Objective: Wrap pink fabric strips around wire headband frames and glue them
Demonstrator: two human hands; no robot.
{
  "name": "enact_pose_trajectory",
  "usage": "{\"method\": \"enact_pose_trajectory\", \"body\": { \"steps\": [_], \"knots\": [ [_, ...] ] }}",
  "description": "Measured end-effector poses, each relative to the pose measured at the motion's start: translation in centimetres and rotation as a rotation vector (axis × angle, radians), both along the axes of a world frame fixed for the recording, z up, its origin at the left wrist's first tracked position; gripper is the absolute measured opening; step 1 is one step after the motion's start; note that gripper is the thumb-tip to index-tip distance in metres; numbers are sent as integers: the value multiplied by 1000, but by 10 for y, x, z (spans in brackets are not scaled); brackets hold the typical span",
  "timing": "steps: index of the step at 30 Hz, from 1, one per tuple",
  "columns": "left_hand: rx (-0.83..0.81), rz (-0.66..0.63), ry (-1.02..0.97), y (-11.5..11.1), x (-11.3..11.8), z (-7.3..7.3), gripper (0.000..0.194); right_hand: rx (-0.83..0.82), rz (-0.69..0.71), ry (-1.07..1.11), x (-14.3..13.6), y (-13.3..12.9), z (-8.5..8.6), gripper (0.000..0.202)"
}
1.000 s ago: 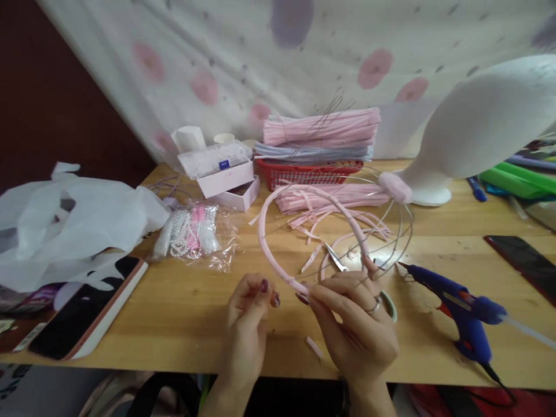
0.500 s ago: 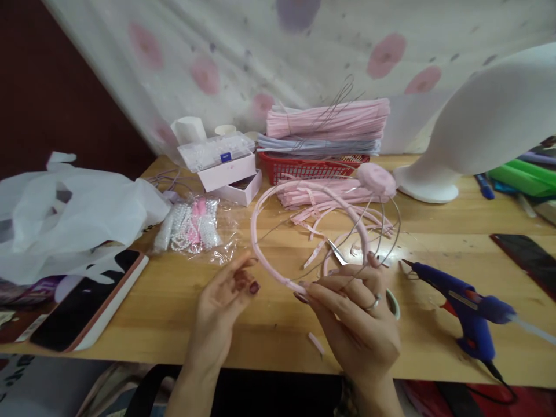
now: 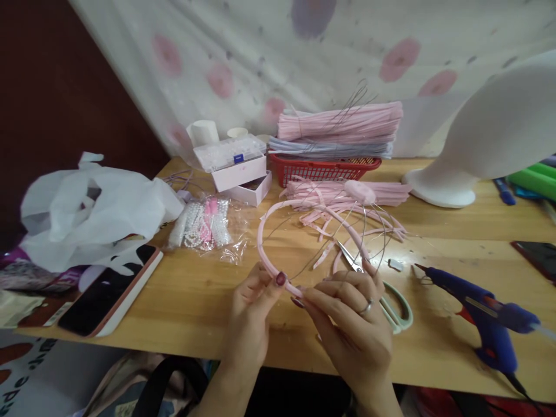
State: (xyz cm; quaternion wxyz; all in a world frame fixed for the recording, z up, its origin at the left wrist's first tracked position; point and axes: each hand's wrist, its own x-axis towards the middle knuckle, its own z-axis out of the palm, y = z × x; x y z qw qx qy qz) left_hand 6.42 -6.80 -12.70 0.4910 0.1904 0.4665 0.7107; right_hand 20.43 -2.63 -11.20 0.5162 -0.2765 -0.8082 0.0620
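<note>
A pink wrapped hoop is held upright above the table between both hands. My left hand pinches its lower left part between thumb and fingers. My right hand, with a ring on one finger, pinches the hoop's bottom end close by. Thin grey wires spread from the hoop's right side, with a fuzzy pale pink pad at their top. Beneath the right hand lie scissors with pale green handles; their middle is hidden by the fingers.
A blue glue gun lies at right, near a white mannequin head stand. Pink pipe-cleaner bundles rest on a red basket. Bagged beads, white boxes and a phone are at left.
My left hand has moved from beside the hoop to grip its lower left part. The hoop and pad have tilted lower, and the view has shifted slightly left.
</note>
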Motion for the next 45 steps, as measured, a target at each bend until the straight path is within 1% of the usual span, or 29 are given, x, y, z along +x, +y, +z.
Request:
{"method": "enact_pose_trajectory", "body": {
  "steps": [5, 9, 11, 14, 16, 19, 21, 24, 27, 29, 31, 33, 34, 36, 40, 42, 45],
  "knots": [
    [27, -40, -49, -2, 2, -5, 33, 101, -57, -71, 4, -2, 2, 19],
    [50, -42, -86, -5, 2, -7, 32, 130, -93, -101, 6, -7, 3, 23],
    [57, -43, -111, -6, 2, -5, 32, 115, -79, -105, 4, -8, 4, 24],
    [52, -34, -147, -5, 3, 0, 31, 57, -16, -68, 2, -8, 3, 20],
    [42, -30, -181, -4, 4, 2, 34, 30, 13, -38, 1, -7, 2, 19],
    [46, -71, -220, -5, 3, 4, 32, 26, 22, -21, 2, -6, 0, 20],
    [53, -114, -202, -5, 2, 3, 28, 14, 30, -14, 3, -7, 0, 19],
    [69, -132, -149, -6, 0, 0, 24, -64, 47, 23, 2, -9, -1, 19],
    [90, -122, -85, -5, -1, 0, 24, -209, 58, 90, 1, -10, -2, 17],
    [93, -148, 8, -5, 0, 3, 31, -314, 82, 157, -1, -10, -3, 16],
    [84, -176, 131, -6, 1, 7, 35, -375, 90, 224, -2, -9, -3, 15],
    [65, -181, 207, -8, 3, 9, 30, -396, 70, 265, -2, -8, -4, 14],
    [51, -164, 215, -9, 4, 9, 27, -407, 56, 280, -2, -7, -4, 13],
    [45, -107, 175, -10, 4, 8, 26, -448, 33, 306, 0, -6, -5, 12],
    [176, -35, 68, -14, 0, 8, 34, -500, -7, 339, 3, -6, -6, 9],
    [218, -24, 84, -17, -3, 12, 41, -507, -19, 356, 3, -7, -5, 8],
    [219, -18, 157, -20, -10, 19, 51, -534, -19, 392, 3, -8, -1, 7]
  ]
}}
